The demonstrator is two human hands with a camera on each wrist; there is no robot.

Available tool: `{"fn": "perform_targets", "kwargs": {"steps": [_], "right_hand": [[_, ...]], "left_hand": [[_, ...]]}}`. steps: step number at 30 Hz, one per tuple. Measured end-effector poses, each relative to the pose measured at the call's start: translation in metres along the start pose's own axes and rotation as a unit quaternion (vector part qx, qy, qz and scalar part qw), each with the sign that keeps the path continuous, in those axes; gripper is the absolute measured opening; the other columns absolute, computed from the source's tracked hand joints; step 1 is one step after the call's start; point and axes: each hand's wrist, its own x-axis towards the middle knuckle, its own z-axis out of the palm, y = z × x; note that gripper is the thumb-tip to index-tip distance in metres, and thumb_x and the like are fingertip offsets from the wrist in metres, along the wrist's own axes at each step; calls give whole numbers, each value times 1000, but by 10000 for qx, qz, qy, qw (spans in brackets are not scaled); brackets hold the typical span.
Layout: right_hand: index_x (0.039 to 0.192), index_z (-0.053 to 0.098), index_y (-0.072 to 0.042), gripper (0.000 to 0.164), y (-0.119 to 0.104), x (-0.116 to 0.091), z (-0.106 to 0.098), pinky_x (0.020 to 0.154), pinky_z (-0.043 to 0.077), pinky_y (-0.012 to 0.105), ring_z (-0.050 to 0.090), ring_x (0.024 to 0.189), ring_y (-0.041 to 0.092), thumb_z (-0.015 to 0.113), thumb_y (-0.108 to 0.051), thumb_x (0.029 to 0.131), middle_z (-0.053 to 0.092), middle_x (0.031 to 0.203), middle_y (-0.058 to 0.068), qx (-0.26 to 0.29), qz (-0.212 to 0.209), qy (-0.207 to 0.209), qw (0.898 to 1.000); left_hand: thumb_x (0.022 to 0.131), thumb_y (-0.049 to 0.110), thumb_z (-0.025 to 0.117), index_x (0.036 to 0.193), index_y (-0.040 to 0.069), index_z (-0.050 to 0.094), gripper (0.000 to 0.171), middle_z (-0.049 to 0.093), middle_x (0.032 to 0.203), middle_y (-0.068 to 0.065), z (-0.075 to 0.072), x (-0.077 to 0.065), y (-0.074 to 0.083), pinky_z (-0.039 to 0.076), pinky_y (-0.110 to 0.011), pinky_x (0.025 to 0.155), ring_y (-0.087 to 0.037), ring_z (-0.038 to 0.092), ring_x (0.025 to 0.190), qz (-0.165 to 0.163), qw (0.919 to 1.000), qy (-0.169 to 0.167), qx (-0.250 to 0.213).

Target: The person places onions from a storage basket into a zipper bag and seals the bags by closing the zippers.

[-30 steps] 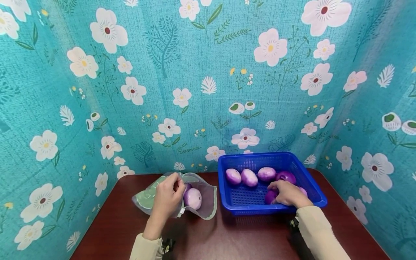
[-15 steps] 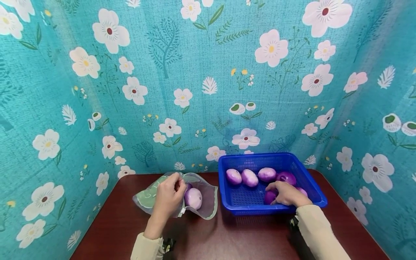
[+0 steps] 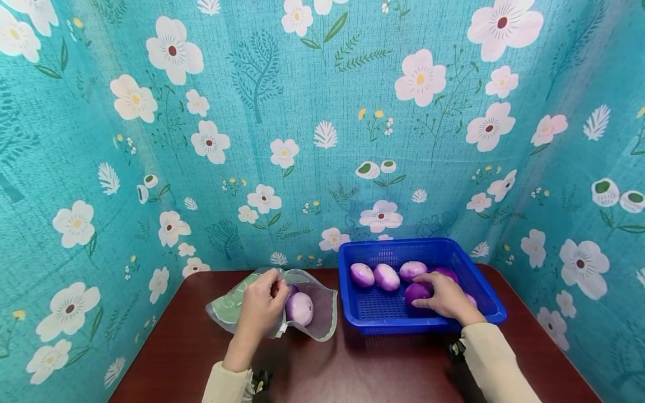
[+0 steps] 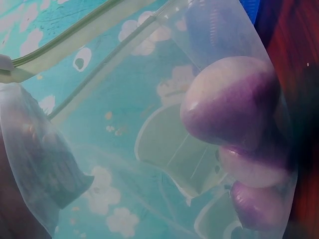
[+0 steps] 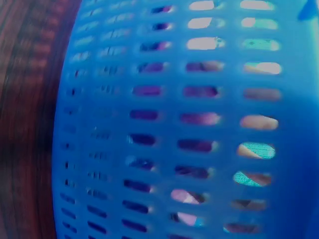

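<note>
My left hand point(image 3: 261, 302) pinches the upper edge of a clear zip bag point(image 3: 322, 319) with a pale green closure strip. Through its plastic in the left wrist view show several round purple-and-white onions point(image 4: 229, 102), bunched at one side. Over the right part of a blue plastic basket point(image 3: 403, 323), my right hand point(image 3: 447, 295) grips a deep purple onion point(image 3: 416, 293) between thumb and fingers. The basket's slotted wall point(image 5: 167, 107) fills the right wrist view and hides most of that hand there.
Inside the basket, pale purple onions point(image 3: 387, 277) lie along the back left, and a darker onion point(image 3: 445, 274) sits behind my right hand. Basket and bag stand side by side on a dark red-brown table point(image 3: 363, 369). A teal floral cloth point(image 3: 312, 179) surrounds its back and sides.
My right hand has shifted slightly up and left with the deep purple onion, showing more of it. My left hand and the bag stay in place.
</note>
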Motion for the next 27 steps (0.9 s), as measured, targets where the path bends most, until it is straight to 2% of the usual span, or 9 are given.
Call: {"fn": "perform_targets", "kwargs": {"steps": [4, 9, 13, 18, 27], "right_hand": [[128, 70, -3, 62, -4, 1, -1, 94, 51, 60, 66, 107, 41, 90, -34, 78, 72, 118, 20, 231, 74, 321, 9992], [128, 69, -8, 56, -17, 4, -4, 87, 57, 50, 71, 100, 32, 88, -32, 81, 73, 118, 16, 814, -13, 550, 9952], [129, 67, -8, 56, -32, 5, -6, 89, 58, 53, 72, 105, 36, 85, -35, 84, 71, 125, 18, 1137, 15, 613, 9916], [134, 65, -7, 59, -52, 4, -4, 95, 55, 57, 68, 115, 40, 82, -39, 87, 67, 132, 18, 1391, 20, 536, 9888], [135, 66, -14, 55, -89, 6, 4, 94, 57, 55, 69, 114, 38, 81, -37, 88, 68, 133, 14, 2022, -277, 230, 9787]], "left_hand": [[88, 6, 68, 78, 16, 51, 22, 42, 69, 9, 0, -1, -1, 39, -21, 55, -5, 42, 62, 6, 10000, 19, 9], [87, 5, 68, 78, 16, 51, 22, 43, 68, 8, 0, -1, -2, 39, -21, 54, -4, 42, 62, 20, 10000, 43, 20], [87, 5, 68, 78, 16, 51, 22, 43, 68, 8, 0, -1, -2, 38, -21, 54, -4, 42, 62, 35, 10000, 60, 41], [88, 6, 68, 78, 17, 51, 22, 43, 68, 9, -1, -2, -2, 39, -21, 54, -4, 43, 62, -32, 10000, 21, 34], [88, 7, 68, 78, 17, 51, 22, 43, 69, 10, -1, -2, -2, 39, -21, 55, -4, 43, 62, -41, 10000, -32, 25]]}}
